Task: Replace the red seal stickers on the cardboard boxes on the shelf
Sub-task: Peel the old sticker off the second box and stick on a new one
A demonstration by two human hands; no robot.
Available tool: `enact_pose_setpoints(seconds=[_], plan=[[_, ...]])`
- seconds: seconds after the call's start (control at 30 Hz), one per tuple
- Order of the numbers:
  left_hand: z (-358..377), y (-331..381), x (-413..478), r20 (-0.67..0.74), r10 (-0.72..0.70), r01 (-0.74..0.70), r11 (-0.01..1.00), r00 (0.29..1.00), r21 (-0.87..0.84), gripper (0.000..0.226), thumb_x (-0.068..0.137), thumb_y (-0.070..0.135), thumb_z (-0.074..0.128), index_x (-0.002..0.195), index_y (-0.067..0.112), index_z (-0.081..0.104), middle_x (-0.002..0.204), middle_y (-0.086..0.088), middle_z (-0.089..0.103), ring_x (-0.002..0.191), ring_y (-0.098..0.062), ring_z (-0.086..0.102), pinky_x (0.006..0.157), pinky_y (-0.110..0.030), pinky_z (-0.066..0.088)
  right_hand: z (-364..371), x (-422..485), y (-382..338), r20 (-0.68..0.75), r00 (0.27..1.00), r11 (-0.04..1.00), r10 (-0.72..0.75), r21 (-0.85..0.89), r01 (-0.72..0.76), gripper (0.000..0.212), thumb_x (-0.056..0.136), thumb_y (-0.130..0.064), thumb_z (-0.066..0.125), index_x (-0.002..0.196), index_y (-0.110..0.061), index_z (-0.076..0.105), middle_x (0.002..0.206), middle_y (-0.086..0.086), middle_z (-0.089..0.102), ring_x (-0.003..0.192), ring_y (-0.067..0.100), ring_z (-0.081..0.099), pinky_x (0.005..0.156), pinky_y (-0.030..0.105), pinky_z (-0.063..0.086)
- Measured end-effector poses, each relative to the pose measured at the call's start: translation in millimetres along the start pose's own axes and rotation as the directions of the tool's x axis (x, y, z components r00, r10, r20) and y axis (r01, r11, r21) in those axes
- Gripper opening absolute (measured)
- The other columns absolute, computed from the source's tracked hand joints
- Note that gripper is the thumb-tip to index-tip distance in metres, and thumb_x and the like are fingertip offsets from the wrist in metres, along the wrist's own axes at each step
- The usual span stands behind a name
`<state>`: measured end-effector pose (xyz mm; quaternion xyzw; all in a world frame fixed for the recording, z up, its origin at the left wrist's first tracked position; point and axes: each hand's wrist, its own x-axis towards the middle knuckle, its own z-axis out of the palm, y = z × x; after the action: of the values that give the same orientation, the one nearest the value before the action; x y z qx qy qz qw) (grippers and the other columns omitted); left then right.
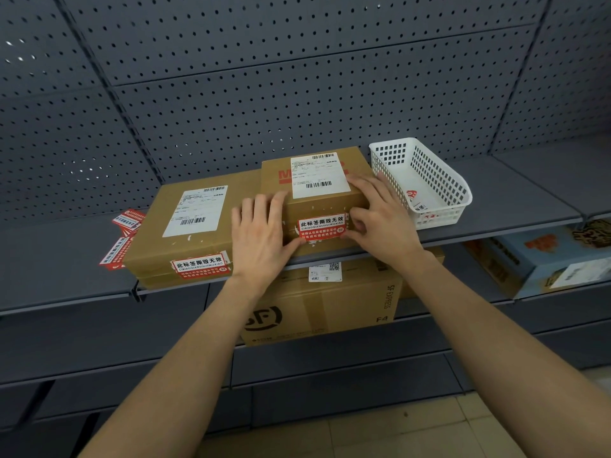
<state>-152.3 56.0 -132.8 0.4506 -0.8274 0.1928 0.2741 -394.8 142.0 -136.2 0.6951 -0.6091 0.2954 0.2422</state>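
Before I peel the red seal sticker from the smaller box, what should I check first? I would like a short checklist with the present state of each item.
1. Smaller box steadied: left hand presses flat on its left side. Ok.
2. Right hand at the red seal sticker: its fingers curl at the sticker's right edge. Ok.
3. Sticker edge lifted or pinched: cannot tell.
4. New stickers at hand: loose red stickers lie on the shelf, left of the larger box. Ok.
5. Place for the old sticker: white basket stands right of the smaller box. Ok.
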Motion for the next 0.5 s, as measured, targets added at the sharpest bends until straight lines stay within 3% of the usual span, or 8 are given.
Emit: enact_pose_setpoints(seconds=[0.27,0.43,0.5], plan=[[1.3,-0.9,-2.1,0.011,0.006,-0.006,1.0,1.0,-0.002,0.102,0.078,0.071,0.081,0.155,0.021,0.037,0.133,-0.008,0.052,0.12,-0.031,0.049,0.109,-0.048,0.041,5.9,0.6,2.4,0.054,0.999,0.999,-0.004,0.045,0.002,0.042,0.074,-0.035,0.094,0.062,-0.018,0.058,0.163,0.011,0.045,0.156,0.032,0.035,0.13,0.058,0.022],[-3.5,17.4,-4.0,-0.024,-0.083,0.082,0.996,0.996,-0.047,0.108,0.074,0.088,0.065,0.151,0.017,0.041,0.129,-0.01,0.052,0.116,-0.031,0.048,0.104,-0.051,0.042,11.1,1.7,-12.5,-0.024,0.993,0.991,0.114,0.066,-0.112,0.053,0.079,-0.065,0.08,0.062,-0.015,0.075,0.162,0.008,0.049,0.152,0.031,0.04,0.122,0.062,0.032],[-2.5,27.5,-3.6,-0.038,-0.133,0.131,0.99,0.99,-0.053,0.107,0.077,0.091,0.06,0.152,0.015,0.041,0.128,-0.011,0.052,0.117,-0.032,0.049,0.107,-0.054,0.041,16.5,2.5,-18.1,-0.04,0.988,0.988,0.151,0.046,-0.149,0.055,0.081,-0.068,0.077,0.068,-0.014,0.08,0.161,0.008,0.05,0.151,0.032,0.042,0.119,0.062,0.035]])
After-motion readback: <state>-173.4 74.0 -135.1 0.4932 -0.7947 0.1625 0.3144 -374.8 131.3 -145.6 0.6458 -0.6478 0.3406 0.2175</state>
